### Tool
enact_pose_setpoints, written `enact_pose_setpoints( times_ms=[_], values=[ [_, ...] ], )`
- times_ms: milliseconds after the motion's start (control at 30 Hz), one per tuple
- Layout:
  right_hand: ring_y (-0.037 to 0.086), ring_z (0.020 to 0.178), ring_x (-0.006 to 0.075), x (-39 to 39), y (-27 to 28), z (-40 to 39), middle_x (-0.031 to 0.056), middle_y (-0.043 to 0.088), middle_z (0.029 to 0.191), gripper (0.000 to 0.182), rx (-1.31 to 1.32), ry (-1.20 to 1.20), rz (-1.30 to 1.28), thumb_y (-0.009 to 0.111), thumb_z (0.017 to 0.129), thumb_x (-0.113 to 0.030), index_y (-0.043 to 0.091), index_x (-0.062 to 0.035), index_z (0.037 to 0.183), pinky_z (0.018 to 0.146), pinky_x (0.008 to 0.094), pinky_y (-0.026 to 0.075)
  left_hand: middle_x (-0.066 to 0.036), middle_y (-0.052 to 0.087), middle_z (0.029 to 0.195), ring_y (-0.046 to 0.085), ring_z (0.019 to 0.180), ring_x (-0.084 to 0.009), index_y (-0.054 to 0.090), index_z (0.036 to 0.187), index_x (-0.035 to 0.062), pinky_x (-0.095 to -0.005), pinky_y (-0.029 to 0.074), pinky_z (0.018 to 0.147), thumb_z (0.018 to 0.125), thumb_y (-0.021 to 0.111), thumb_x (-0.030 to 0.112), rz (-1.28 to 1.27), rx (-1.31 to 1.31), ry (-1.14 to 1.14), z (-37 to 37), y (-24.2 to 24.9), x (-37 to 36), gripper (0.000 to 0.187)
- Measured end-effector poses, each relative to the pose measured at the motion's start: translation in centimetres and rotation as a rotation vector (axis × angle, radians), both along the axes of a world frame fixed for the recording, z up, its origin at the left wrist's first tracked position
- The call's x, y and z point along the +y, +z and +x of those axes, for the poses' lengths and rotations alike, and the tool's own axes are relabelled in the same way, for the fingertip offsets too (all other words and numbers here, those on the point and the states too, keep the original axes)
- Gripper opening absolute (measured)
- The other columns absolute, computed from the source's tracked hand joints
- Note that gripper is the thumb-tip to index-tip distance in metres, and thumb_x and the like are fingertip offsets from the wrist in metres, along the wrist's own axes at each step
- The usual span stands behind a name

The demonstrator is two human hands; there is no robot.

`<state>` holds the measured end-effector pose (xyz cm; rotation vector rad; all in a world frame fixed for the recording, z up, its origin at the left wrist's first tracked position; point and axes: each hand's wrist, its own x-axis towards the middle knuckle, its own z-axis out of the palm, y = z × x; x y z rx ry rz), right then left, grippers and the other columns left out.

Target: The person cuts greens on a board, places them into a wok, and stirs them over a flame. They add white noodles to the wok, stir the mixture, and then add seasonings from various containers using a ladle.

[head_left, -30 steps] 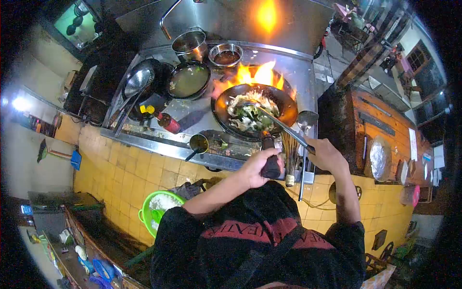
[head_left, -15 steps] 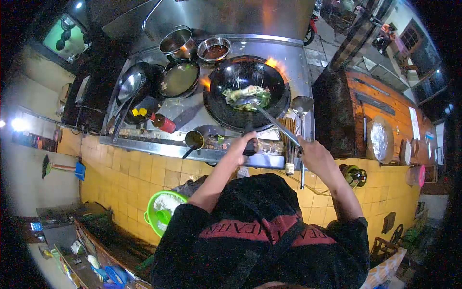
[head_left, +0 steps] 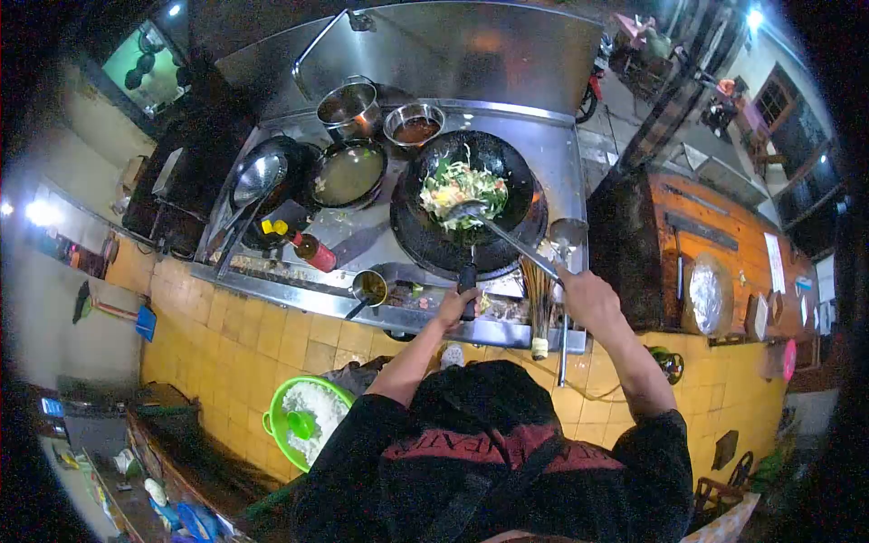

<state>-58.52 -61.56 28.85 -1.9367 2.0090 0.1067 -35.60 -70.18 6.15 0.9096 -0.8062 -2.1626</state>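
Note:
My left hand (head_left: 455, 309) is wrapped round the black handle (head_left: 467, 279) of the wok (head_left: 516, 167), at the stove's front edge. The metal ladle (head_left: 516, 242) is in my right hand (head_left: 587, 297), its fingers closed on the handle's end. The ladle's bowl rests among chopped vegetables (head_left: 484, 190) in the wok, some of them up in the air at the far side. A bundle of thin sticks (head_left: 538, 312) lies just left of my right hand.
Left of the wok are a pan of liquid (head_left: 348, 174), a pot (head_left: 348, 110), a bowl of sauce (head_left: 415, 124), a red-labelled bottle (head_left: 317, 253) and a small cup (head_left: 369, 287). A green tub of rice (head_left: 308, 423) stands behind at lower left.
The wok is tilted differently, and its vegetables are spread and tossed up. The large flames at its rim have mostly gone. Both hands still hold their handles; the whole view has shifted slightly.

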Motion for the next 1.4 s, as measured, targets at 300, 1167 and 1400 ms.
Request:
enact_pose_setpoints(
  times_ms=[300, 1167, 1400],
  values=[
    [0.062, 0.079, 0.0339, -2.7, 0.7, 0.9, 0.0229, 0.061, 0.087, 0.038, 0.098, 0.041, 0.088, 0.049, 0.078, -0.007, 0.049, -0.0019, 0.115, 0.069, 0.0439, 0.05, -0.002, 0.055, 0.066, 0.053, 0.051, -0.012, 0.055, 0.089, 0.0071, -0.0278, 0.045, 0.045, 0.083, 0.059, 0.029, -0.139, -0.274, 0.098, 0.4, 2.2, 1.2, 0.023],
    [0.057, 0.086, 0.0425, -5.1, -7.5, 3.7, 0.026, 0.059, 0.092, 0.046, -0.007, -0.272, -0.014, 0.05, 0.079, -0.015, 0.041, 0.0057, 0.118, 0.077, 0.0459, 0.047, -0.002, 0.061, 0.075, 0.055, 0.063, -0.0092, 0.058, 0.098, 0.0074, -0.0233, 0.044, 0.051, 0.079, 0.063, 0.034, 0.112, -0.667, 0.147, 17.6, -6.8, 13.9, 0.033],
    [0.057, 0.085, 0.0404, -4.2, -3.8, 3.1, 0.0251, 0.06, 0.088, 0.041, -0.19, -0.058, -0.271, 0.06, 0.075, -0.012, 0.053, -0.0054, 0.114, 0.075, 0.0423, 0.046, -0.003, 0.061, 0.076, 0.056, 0.062, -0.0098, 0.059, 0.094, 0.004, -0.0239, 0.045, 0.052, 0.08, 0.063, 0.028, -0.001, -0.444, 0.15, 18.9, -8.5, 15.0, 0.028]
  ],
)
